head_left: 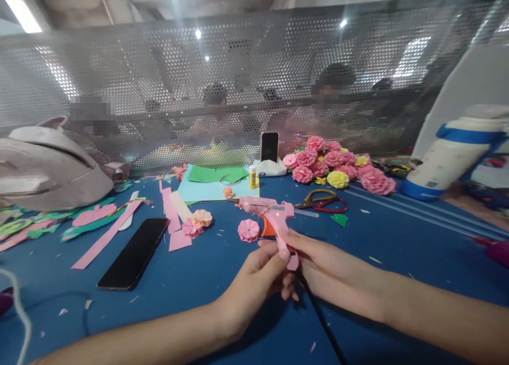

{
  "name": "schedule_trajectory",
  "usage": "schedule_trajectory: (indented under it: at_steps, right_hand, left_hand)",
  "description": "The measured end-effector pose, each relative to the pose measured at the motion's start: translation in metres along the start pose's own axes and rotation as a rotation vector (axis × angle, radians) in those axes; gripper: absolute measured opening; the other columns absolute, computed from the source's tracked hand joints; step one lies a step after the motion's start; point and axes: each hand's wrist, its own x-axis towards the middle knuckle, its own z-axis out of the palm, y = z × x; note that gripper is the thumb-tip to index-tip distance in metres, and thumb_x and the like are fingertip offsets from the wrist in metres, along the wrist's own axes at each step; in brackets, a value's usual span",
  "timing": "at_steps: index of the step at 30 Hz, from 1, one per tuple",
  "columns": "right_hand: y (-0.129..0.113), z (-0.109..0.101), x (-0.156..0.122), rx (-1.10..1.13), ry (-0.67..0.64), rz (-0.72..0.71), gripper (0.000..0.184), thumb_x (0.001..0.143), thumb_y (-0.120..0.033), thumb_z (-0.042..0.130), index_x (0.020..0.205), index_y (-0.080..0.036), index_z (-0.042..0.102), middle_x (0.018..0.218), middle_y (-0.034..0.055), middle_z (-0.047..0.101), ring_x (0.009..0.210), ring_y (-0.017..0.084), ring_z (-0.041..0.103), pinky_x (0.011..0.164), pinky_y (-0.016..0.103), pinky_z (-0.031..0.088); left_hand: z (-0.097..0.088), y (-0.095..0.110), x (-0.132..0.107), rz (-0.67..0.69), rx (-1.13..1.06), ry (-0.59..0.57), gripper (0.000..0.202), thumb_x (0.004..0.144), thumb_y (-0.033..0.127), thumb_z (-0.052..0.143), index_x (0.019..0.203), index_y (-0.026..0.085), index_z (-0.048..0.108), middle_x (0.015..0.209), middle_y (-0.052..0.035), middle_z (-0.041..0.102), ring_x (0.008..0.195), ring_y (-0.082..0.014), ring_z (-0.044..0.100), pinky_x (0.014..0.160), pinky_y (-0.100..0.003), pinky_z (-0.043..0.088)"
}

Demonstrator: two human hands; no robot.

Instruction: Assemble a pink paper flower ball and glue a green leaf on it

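A pink glue gun [267, 211] with an orange trigger stands upright over the blue table [397, 237], its nozzle pointing left. My right hand [318, 264] is closed round its handle from the right. My left hand [254, 283] meets it from the left, fingers curled and pinched at the handle's lower end; whether it holds anything else is hidden. A pink folded paper rosette [248, 230] lies just left of the gun. Two more rosettes [198, 222] lie further left.
A black phone [134, 253] lies flat at the left beside pink paper strips [105, 237]. Scissors [322, 200], a glue stick [252, 176] and a heap of paper flowers [338, 166] sit behind. A blue-white jug [453, 153] stands right, a grey bag [47, 168] left. A perforated metal screen [238, 89] closes the back.
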Motion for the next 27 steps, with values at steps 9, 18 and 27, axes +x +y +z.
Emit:
schedule_trajectory:
  at_steps: [9,18,27]
  right_hand:
    - [-0.022,-0.026,0.024,-0.750,-0.170,-0.369,0.051,0.089,-0.056,0.063,0.125,-0.020,0.061,0.101,0.0060,0.069,0.092,0.019,0.065,0.090,0.034,0.051]
    - [-0.118,-0.105,0.121,-1.221,0.505,-0.742,0.024,0.091,-0.034,0.067,0.108,-0.017,0.067,0.120,0.0080,0.063,0.111,0.024,0.058,0.098,0.047,0.047]
    - [-0.201,-0.118,0.245,-1.100,1.321,-0.785,0.044,0.096,-0.036,0.063,0.135,-0.018,0.053,0.141,0.0115,0.050,0.124,0.030,0.053,0.101,0.054,0.046]
  left_hand:
    - [-0.017,0.007,-0.007,0.033,0.217,0.019,0.052,0.093,0.068,0.044,0.085,0.017,0.050,0.071,0.0019,0.051,0.055,-0.0084,0.049,0.051,-0.021,0.033]
    - [-0.025,0.009,-0.018,0.129,0.253,-0.033,0.048,0.096,0.064,0.041,0.084,0.018,0.047,0.078,0.0010,0.045,0.061,-0.0091,0.047,0.057,-0.022,0.040]
    - [-0.034,-0.007,-0.020,0.228,0.268,-0.092,0.047,0.100,0.059,0.035,0.082,0.017,0.044,0.075,0.0005,0.044,0.058,-0.0076,0.045,0.060,-0.024,0.037]
